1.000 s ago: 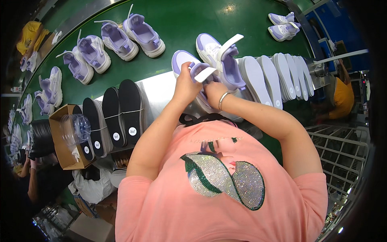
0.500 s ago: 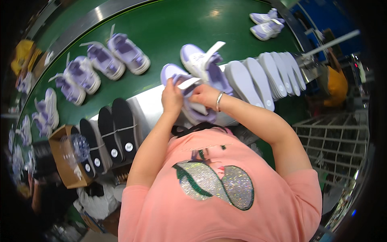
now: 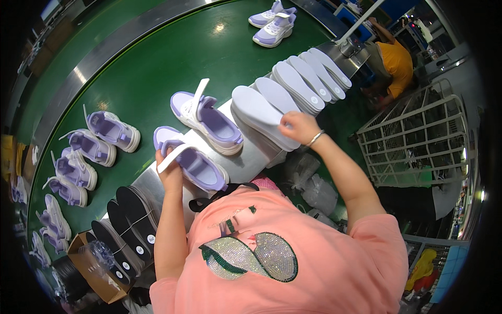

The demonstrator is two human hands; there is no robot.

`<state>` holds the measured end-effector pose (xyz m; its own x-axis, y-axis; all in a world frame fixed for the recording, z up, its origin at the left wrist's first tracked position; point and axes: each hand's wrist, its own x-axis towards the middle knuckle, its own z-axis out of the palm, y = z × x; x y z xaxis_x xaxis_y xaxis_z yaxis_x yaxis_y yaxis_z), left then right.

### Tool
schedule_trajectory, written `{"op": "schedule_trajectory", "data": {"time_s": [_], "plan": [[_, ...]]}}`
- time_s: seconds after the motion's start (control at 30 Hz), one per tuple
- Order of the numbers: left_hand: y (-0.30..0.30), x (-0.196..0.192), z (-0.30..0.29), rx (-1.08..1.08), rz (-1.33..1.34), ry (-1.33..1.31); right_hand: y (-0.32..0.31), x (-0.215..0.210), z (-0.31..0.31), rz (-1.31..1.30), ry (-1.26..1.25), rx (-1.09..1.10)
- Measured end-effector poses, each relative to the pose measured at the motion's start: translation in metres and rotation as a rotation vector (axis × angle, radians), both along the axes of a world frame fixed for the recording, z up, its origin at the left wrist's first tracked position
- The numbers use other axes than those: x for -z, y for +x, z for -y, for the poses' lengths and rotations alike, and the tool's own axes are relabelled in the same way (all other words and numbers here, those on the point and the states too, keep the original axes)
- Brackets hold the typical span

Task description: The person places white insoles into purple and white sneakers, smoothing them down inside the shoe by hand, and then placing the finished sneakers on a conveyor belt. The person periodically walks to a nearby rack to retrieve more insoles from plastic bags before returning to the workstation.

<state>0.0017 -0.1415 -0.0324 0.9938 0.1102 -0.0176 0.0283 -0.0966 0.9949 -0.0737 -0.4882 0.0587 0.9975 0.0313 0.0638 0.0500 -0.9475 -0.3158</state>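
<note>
My left hand (image 3: 171,170) grips a lavender and white sneaker (image 3: 203,170) at its front, beside a raised white strap; the sneaker's lavender inside faces up. A matching sneaker (image 3: 220,125) stands just beyond it, its strap sticking up, untouched. Out to the right, my right hand (image 3: 299,127) has its fingers curled at the heel end of a pale grey-white insole (image 3: 253,107), the nearest in a row of stacked insoles. The fingertips are partly hidden, but they appear to pinch the insole's edge.
More lavender sneakers (image 3: 94,146) line the green belt on the left; another pair (image 3: 274,26) stands at the far side. Bundled black insoles (image 3: 128,209) and a cardboard box (image 3: 99,275) sit at lower left. A wire cart (image 3: 413,141) and a person in orange (image 3: 396,63) are at right.
My right hand has come out of the near sneaker and moved right to the pale insoles. My left hand stays on that sneaker. The whole view has swung to the right.
</note>
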Motion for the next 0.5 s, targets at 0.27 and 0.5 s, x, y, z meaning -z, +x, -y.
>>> {"op": "schedule_trajectory", "data": {"time_s": [0.27, 0.5], "plan": [[-0.006, -0.030, 0.005, -0.032, -0.117, 0.043, -0.007, 0.031, -0.009, -0.044, -0.289, 0.102], [0.003, -0.022, 0.008, -0.005, -0.041, -0.063, -0.005, 0.011, -0.002, -0.092, -0.376, 0.033]]}}
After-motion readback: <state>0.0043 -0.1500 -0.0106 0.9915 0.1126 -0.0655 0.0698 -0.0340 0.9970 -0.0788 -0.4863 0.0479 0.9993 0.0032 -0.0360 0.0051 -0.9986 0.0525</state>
